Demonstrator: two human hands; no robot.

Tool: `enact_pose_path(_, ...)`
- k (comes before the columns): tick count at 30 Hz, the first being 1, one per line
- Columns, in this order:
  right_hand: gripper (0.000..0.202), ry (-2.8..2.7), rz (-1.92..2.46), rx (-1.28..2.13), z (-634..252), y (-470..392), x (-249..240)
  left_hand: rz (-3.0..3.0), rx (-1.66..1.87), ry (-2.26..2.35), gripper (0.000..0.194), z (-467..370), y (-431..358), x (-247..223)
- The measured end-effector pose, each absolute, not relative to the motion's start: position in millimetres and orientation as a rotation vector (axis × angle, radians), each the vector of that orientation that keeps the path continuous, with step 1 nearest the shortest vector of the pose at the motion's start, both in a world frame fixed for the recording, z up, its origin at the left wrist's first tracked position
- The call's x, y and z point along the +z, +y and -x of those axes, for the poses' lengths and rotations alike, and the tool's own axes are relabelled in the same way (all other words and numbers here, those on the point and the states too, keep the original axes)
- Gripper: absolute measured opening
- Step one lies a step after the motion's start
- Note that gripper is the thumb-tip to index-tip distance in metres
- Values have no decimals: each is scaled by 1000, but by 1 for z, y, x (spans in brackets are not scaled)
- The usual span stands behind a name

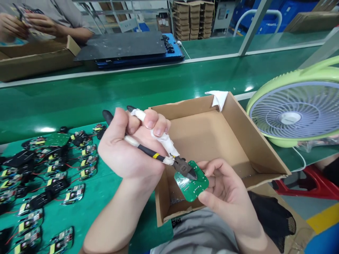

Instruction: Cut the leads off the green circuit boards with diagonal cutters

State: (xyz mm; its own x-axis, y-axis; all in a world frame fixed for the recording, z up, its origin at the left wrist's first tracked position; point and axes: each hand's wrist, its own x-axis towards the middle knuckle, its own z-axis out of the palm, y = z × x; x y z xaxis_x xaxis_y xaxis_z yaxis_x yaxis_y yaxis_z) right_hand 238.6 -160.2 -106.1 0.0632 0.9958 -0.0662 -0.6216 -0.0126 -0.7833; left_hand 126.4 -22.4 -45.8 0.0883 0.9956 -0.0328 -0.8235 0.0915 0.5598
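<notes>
My left hand point(132, 148) is wrapped round a pair of diagonal cutters point(182, 168), whose black handles are bound with white tape. The jaws rest on or just above the solder side of a green circuit board point(194, 188). By its right edge, my right hand point(225, 187) pinches that board between thumb and fingers, tilted toward me. Both hands are over the near part of an open cardboard box point(203, 130), with small clippings along its inner near edge. Whatever parts sit on the board's underside are hidden.
Several assembled boards with black housings and red wires point(55, 176) cover the green bench at left. A green fan point(290, 118) stands at right, above a red stool point(309, 183). Across a divider, another person's hands point(39, 24) work over a cardboard box point(37, 63).
</notes>
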Motion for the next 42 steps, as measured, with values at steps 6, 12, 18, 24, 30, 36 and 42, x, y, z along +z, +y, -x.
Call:
enact_pose_path(6,26,-626,807,1355,-240,-159,-108,-387,1498,512,47,-128,-21,-41)
enact_pose_path(12,26,-591,784,1368,-246,-157,-108,-340,1553,556,43,-119,-17,-35)
enact_pose_path(18,26,-570,780,1372,-247,-157,-109,-327,1463,583,45,-118,-19,-34)
enact_pose_path(24,23,-566,748,1348,-245,-155,-109,-295,1486,563,39,-124,-18,-39)
enact_pose_path(30,25,-549,772,1348,-246,-154,-106,-253,1478,614,37,-123,-16,-39)
enact_pose_path(36,25,-538,798,1360,-247,-156,-108,-260,1487,585,36,-121,-14,-43)
enact_pose_path(42,20,-539,775,1270,-243,-156,-106,-235,1407,520,33,-121,-17,-46)
